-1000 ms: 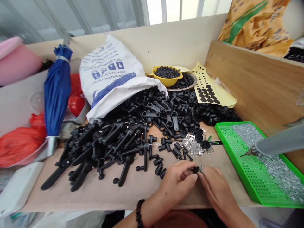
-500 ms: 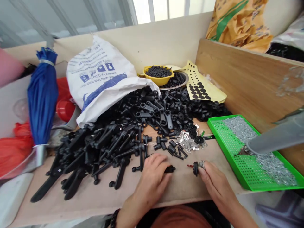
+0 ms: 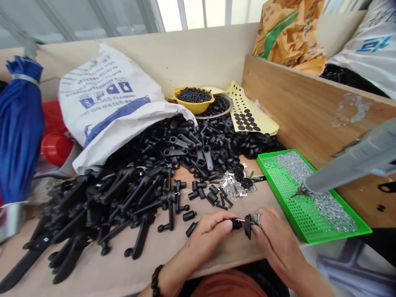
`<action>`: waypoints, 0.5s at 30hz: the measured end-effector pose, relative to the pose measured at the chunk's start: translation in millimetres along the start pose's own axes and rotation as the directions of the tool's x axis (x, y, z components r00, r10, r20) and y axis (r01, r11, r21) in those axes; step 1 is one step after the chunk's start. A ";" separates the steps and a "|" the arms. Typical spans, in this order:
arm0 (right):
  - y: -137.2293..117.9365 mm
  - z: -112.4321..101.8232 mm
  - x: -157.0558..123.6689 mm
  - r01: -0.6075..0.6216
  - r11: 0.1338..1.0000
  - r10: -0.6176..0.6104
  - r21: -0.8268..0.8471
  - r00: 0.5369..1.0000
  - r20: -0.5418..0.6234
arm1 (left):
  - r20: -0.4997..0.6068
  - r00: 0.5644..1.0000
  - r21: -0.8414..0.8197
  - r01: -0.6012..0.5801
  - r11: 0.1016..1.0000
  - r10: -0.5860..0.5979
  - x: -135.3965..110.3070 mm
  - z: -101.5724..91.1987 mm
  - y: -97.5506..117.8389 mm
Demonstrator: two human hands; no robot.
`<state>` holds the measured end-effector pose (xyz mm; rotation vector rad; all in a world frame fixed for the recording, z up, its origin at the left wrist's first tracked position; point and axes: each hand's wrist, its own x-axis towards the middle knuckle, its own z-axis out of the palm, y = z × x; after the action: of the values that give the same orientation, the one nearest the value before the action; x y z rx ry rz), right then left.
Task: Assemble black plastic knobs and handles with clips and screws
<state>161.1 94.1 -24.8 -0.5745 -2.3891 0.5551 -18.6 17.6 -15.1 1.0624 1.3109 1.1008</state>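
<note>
- Black tube (image 3: 236,224) sits left of the green tray (image 3: 280,181), pinched in our left hand (image 3: 212,231).
- Our right hand (image 3: 274,233) pinches the disc (image 3: 248,226), nearer that tray.
- We seem mid-joining; the next move likely calls for careful alignment.

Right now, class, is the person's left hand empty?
No: the left hand holds a small black part, close to the black disc-shaped piece held by the right hand.
</note>
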 end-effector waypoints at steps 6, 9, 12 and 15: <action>6.9 2.0 -3.5 0.100 0.992 -0.098 -0.080 0.995 0.030 | 0.052 0.998 0.052 0.023 0.998 -0.025 4.6 3.2 9.8; 8.4 2.3 -4.5 0.042 0.999 -0.041 -0.017 0.998 0.039 | 0.071 0.997 0.126 -0.025 0.992 0.016 6.5 4.4 12.3; 8.0 3.5 -7.2 -0.059 0.993 0.054 0.100 0.997 0.054 | 0.086 0.987 0.271 -0.152 0.950 0.134 7.4 5.4 16.9; 7.3 6.4 -12.3 -0.151 0.970 0.145 0.193 0.988 0.046 | 0.108 0.967 0.411 -0.257 0.875 0.233 7.1 6.3 22.2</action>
<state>167.8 92.1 -38.8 -0.6632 -2.2985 0.8602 -12.5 28.7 5.5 1.6085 1.4343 0.9802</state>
